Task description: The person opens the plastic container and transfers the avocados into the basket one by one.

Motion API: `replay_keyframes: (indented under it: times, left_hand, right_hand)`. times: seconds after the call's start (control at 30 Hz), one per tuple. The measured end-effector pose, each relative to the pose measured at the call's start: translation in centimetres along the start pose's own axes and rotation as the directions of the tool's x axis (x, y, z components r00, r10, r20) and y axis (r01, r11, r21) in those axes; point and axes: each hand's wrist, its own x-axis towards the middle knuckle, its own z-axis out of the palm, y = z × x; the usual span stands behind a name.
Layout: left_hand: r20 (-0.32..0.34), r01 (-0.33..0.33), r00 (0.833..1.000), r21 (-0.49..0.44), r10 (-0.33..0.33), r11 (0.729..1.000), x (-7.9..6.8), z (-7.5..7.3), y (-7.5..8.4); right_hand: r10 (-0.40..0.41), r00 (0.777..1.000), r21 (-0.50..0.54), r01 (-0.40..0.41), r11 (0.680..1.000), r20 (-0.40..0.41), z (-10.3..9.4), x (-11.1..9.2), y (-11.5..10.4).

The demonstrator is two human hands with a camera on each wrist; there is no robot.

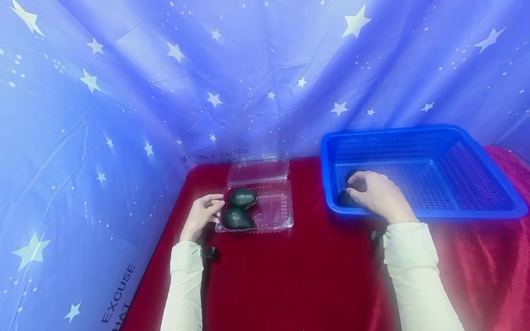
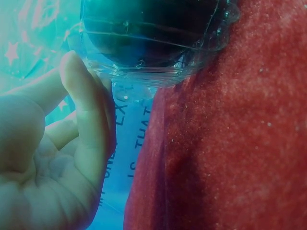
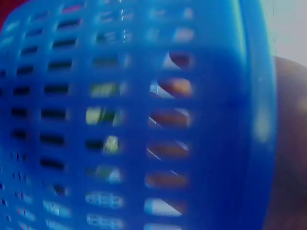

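Right hand (image 1: 378,195): we are seeing it reaching over the near rim of the blue basket (image 1: 455,214), fingers bent, thumb set apart. Dark fruit (image 1: 345,198) is lying about the thumb and fingertips in the basket's near left corner. We are not managing to tell whether the fingers are gripping it; the right wrist view is blurring and the slotted wall is blocking it.

Left hand (image 1: 203,214): its fingers are bending loosely at the left edge of the clear plastic container (image 1: 271,216). Whether they are pinching the edge or merely touching it, we are leaving undetermined.

Inside the container, the far fruit (image 1: 242,198) and the near fruit (image 1: 238,219) are lying side by side along the left half; the right half is showing bare plastic. The lid (image 1: 258,170) is standing open on the far side.

Handling (judgement): we are expecting the fruit to be firm, fairly light, somewhat slippery on its glossy skin, and prone to bruising. We are favouring a hold round the widest part, thumb opposing fingers. The container is looking thin and flexible, so we are preferring light contact at its rim.

Beneath everything, red cloth (image 1: 298,276) is covering the tabletop.
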Motion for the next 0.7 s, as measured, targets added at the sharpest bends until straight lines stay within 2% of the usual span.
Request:
replay_keyframes:
  times: [0.27, 0.43, 0.7]
  left_hand:
    - [-0.002, -0.013, 1.0, -0.018, 0.013, 1.0, 0.1, 0.0, -0.1]
    - [-0.004, -0.019, 1.0, -0.009, 0.019, 1.0, 0.2, -0.1, -0.2]
    - [-0.006, -0.01, 1.0, -0.02, 0.01, 1.0, 0.1, -0.1, -0.3]
  right_hand:
    - [-0.05, 0.998, 0.006, 0.051, 0.999, -0.033, 1.1, 0.4, -2.2]
    - [-0.111, 0.99, -0.001, 0.112, 0.994, -0.091, 1.9, 0.9, -3.4]
    - [-0.177, 0.976, -0.014, 0.176, 0.984, -0.124, 3.0, 1.6, -5.0]
